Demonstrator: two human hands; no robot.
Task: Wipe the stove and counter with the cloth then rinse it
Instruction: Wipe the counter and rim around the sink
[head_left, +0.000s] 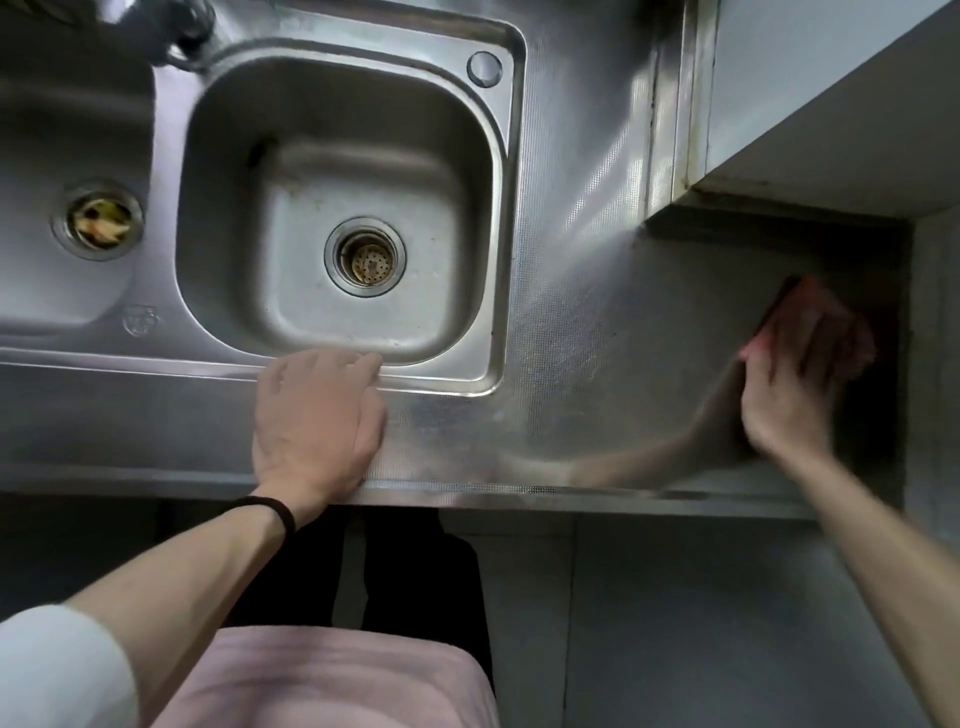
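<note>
The bare left hand (317, 421) lies palm down, its fingers (343, 364) held together and curled forward, a black band round the wrist and a white sleeve pushed up near the elbow. The bare right hand (795, 389), blurred, reaches out to the right on a straight forearm, fingers (810, 338) spread and pressed flat.

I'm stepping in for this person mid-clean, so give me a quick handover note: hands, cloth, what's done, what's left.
Left hand: flat on the front rim of the stainless steel counter, holding nothing, fingers at the edge of the right-hand steel sink basin.
Right hand: blurred, pressing the pink cloth onto the counter's far right corner by the wall.
Done: cannot tell; no stove is in view.
Left: finish this corner, then rinse the cloth at the sink.
</note>
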